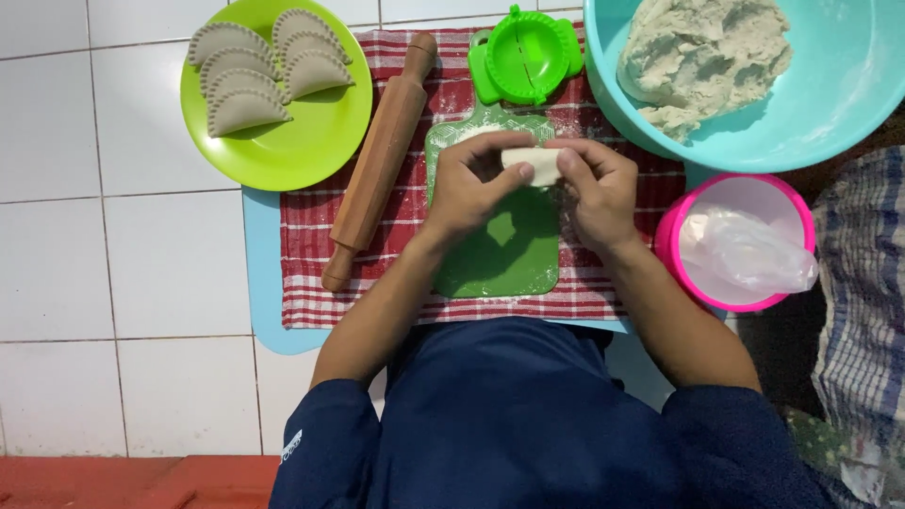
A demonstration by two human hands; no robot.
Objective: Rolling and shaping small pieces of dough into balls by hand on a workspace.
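My left hand (471, 184) and my right hand (599, 188) meet over a floured green cutting board (500, 254). Both hold one small lump of pale dough (533, 163) between their fingertips, a little above the board. The board lies on a red-and-white checked cloth (311, 273). A wooden rolling pin (379, 160) rests on the cloth just left of my left hand. A green hinged dumpling press (524, 55) lies open beyond the board.
A lime plate (311, 151) at the back left holds several crimped half-moon dumplings (255, 71). A turquoise bowl (848, 85) at the back right holds a dough mass (702, 52). A pink-rimmed tub (740, 240) with a plastic bag stands to the right, on a white tiled floor.
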